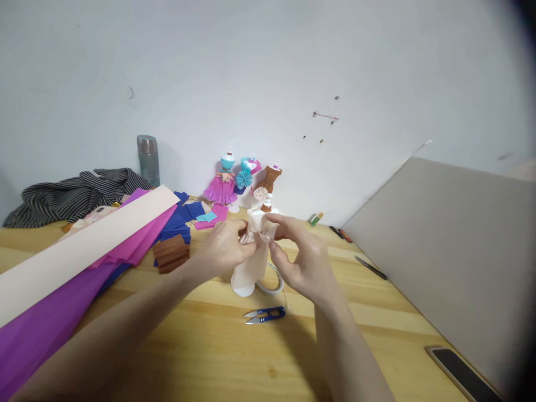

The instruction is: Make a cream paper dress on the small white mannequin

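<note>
Dress (252, 268), cream paper: above the counter (201, 346), between my left hand (226, 243), pinching its waist, and right hand (304, 254), curved at its right side; whether pinching, I cannot tell. Long axis: near upright, top leaning right.

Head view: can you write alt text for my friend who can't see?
A person's left hand and right hand touch cream paper on a mini mannequin. Blue thread snips lie nearer on the wooden table; colorful mini mannequins stand behind.
</note>
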Available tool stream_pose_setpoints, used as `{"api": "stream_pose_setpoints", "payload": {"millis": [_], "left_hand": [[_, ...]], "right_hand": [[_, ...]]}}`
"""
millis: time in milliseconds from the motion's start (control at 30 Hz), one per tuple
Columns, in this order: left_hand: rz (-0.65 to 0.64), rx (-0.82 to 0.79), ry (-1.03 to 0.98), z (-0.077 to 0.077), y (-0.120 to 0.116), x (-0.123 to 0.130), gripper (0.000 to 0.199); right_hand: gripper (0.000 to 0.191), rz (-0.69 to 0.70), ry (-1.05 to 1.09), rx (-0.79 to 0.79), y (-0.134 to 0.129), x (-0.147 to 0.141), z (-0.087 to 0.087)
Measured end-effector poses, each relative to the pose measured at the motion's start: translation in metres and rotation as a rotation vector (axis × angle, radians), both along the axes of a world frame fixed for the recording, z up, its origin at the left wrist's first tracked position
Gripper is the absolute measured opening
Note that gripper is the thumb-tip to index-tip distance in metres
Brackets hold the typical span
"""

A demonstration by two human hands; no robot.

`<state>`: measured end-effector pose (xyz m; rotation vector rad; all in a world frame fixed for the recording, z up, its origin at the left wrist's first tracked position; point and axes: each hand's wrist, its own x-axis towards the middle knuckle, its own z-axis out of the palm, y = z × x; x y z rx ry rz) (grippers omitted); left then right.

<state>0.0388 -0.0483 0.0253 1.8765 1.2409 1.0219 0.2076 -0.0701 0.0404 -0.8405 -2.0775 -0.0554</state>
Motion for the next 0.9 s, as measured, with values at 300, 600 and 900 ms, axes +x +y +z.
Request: {"api": "stream_pose_setpoints", "payload": {"millis": [300, 600, 900], "left_hand": [[-0.006, -0.019, -0.025, -0.006, 0.005, 0.0, 0.029], [0.02, -0.003, -0.053, -0.008, 0.008, 0.002, 0.02], [0.054, 0.026, -0.101, -0.009, 0.01, 0.004, 0.013]], "right_hand": [[0.04, -0.076, -0.226, 0.058, -0.004, -0.002, 0.0], [0.031, -0.09, -0.22, 0.135, 0.009, -0.003, -0.01], [0.016, -0.087, -0.24, 0.14, 0.009, -0.004, -0.009]]}}
